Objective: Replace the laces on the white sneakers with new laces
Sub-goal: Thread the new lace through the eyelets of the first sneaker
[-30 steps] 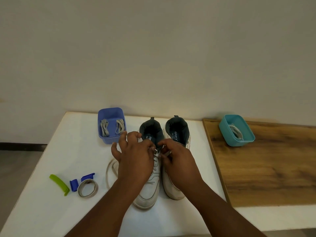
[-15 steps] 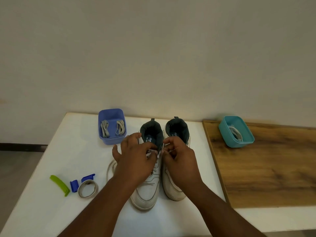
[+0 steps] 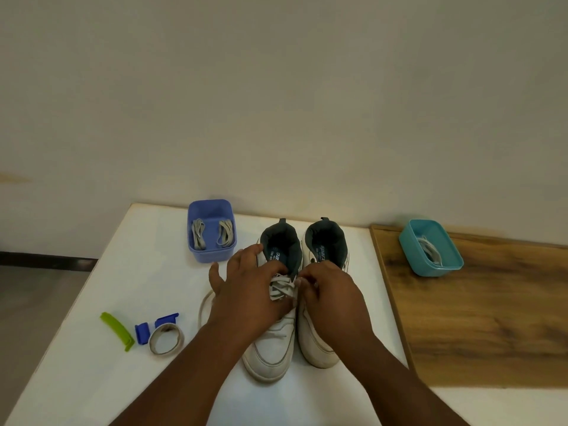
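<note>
Both my hands sit over the left sneaker [image 3: 270, 348], which stands beside its pair mid-bench. My right hand [image 3: 332, 299] pinches the lace [image 3: 281, 289] near the top eyelets; my left hand [image 3: 249, 290] curls over the tongue there, though whether it holds lace I cannot tell. The lace looks soft, limp and light, so I judge it best taken close to the eyelet.

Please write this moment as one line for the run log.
stage: lacing left sneaker | left hand: on lace | right hand: pinches lace | purple bin: two bundled laces
</note>
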A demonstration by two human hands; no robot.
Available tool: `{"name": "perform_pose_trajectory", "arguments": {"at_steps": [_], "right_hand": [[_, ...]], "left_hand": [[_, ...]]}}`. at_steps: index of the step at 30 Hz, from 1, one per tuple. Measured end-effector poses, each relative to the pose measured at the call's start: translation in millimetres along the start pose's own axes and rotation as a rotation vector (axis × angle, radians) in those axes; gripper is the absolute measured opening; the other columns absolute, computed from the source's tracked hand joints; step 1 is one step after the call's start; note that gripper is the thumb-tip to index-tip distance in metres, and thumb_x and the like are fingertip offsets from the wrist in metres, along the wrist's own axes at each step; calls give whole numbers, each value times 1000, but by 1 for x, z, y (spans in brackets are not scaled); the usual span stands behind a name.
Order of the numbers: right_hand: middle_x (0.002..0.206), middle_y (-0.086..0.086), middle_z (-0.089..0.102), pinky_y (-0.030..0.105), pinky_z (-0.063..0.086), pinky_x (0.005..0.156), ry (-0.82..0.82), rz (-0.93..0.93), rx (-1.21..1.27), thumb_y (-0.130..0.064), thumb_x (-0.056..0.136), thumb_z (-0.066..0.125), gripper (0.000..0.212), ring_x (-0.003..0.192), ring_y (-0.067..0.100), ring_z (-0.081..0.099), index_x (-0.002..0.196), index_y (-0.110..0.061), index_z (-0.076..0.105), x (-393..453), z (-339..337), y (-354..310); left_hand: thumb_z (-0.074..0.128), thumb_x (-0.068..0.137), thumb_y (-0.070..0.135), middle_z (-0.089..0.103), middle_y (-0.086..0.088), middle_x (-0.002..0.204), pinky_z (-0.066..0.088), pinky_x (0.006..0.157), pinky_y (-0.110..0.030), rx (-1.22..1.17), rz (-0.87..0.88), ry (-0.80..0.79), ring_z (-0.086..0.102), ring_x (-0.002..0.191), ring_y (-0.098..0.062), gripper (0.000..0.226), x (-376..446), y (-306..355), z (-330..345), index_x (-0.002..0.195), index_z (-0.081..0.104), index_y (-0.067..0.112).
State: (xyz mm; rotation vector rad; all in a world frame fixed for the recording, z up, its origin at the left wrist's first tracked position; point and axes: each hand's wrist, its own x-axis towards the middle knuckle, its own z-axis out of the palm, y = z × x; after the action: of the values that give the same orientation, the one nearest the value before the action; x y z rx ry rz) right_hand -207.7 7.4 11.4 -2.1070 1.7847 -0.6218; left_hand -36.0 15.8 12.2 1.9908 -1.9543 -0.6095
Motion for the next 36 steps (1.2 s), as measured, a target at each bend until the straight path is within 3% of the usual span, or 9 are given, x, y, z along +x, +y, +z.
{"name": "perform_pose_trajectory", "arguments": {"at_steps": [5, 7, 9, 12, 16, 18, 25, 31, 36], "right_hand": [[87, -1, 66, 27, 50, 70, 421, 181, 640, -23, 107, 47, 19, 76, 8, 63, 95, -26, 61, 3, -27, -20], [98, 17, 66, 31, 55, 70, 711, 102, 993, -19, 110, 38, 19, 78, 14, 65, 99, -19, 54, 4, -55, -36], [110, 26, 63, 34, 57, 76, 849, -100, 1091, -9, 109, 33, 19, 87, 22, 66, 105, -18, 49, 1, -74, -43], [109, -2, 65, 27, 52, 84, 720, -170, 602, -10, 107, 41, 19, 100, 13, 63, 113, -19, 57, -2, -66, -37], [109, -21, 61, 18, 47, 87, -52, 3, 0, -43, 100, 58, 25, 99, 0, 57, 124, -36, 61, -4, -17, -16], [107, -17, 65, 20, 47, 85, -164, 38, -86, -46, 101, 55, 23, 95, 4, 60, 120, -36, 61, -3, -4, -9], [81, -18, 65, 10, 45, 65, 166, 44, 327, -26, 101, 62, 10, 76, 2, 61, 98, -31, 70, 3, -26, -15], [100, -18, 66, 12, 40, 78, -87, -18, 101, -37, 98, 64, 13, 87, -2, 55, 107, -35, 73, -3, -5, -10], [85, -10, 64, 23, 50, 67, 391, -33, 432, -20, 102, 59, 12, 78, 10, 63, 98, -29, 66, -1, -29, -24]], "left_hand": [[65, 77, 68, 12, 10, 163, 4, 117, -63, 20, -4, -8, 9, 151, -20, 59, 0, -2, -3, 129, 46, 50], [65, 77, 66, 12, 11, 163, 4, 118, -63, 21, 4, -19, 11, 151, -21, 58, -1, -1, -3, 129, 46, 50], [65, 77, 66, 13, 11, 163, 5, 118, -64, 18, 13, -17, 12, 151, -21, 59, -1, -1, -2, 130, 45, 51], [65, 75, 71, 12, 13, 162, 3, 118, -62, -9, 24, -18, 12, 151, -18, 64, -3, -4, -2, 132, 44, 53], [60, 75, 77, 11, 13, 163, 5, 119, -59, 28, 2, -9, 13, 151, -15, 68, 0, -1, 0, 136, 41, 54], [58, 76, 77, 9, 13, 164, 7, 119, -61, 35, -7, -24, 12, 151, -15, 70, 2, 0, 2, 138, 38, 54], [65, 68, 79, 14, 16, 163, 9, 120, -61, 19, 1, -13, 20, 149, -12, 76, 3, -5, 4, 135, 44, 52], [55, 72, 83, 10, 16, 164, 7, 121, -59, 42, 0, -18, 16, 150, -11, 75, 3, -4, 5, 139, 39, 53], [62, 75, 75, 21, 12, 160, 8, 119, -61, 53, 23, -14, 19, 148, -18, 70, -1, -3, 1, 136, 36, 53]]}}
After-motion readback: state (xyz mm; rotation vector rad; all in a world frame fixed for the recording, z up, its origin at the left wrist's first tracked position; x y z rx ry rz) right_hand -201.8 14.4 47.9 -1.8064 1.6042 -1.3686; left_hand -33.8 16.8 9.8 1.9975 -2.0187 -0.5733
